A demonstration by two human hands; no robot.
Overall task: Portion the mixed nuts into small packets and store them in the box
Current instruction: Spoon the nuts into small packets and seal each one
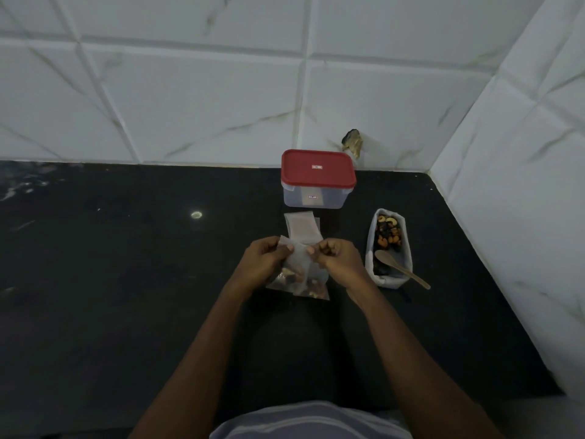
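**Both hands pinch a filled packet in front of the red-lidded box**

Much is hard to read. The packet [297,264] is cloudy plastic, so the nuts in its lower half show only as brown blurs. A second filled pouch seems to lie against it, though the fingers hide where one ends and the other begins. The box's [317,196] contents cannot be made out through its frosted wall. Both forearms run out of the bottom edge, beside a strip of pale striped shirt [310,419].

The box stands at the back of a black, faintly speckled stone counter [126,280], close to a wall of white marble-veined tiles [190,90]. A chipped hole [353,142] breaks the tile just behind and right of the box. A second tiled wall closes the corner farther right.

The box is rectangular with rounded corners, its red lid [317,167] on. Flat empty pouches [300,228] lie just in front of it. Nearer still, the left hand [264,264] and right hand [335,259] meet, curled fingers pinching the packet's top edge. Right of the box and nearer the person stands a long white container [370,258] of mixed nuts [388,232], a wooden spoon [400,267] resting in it.
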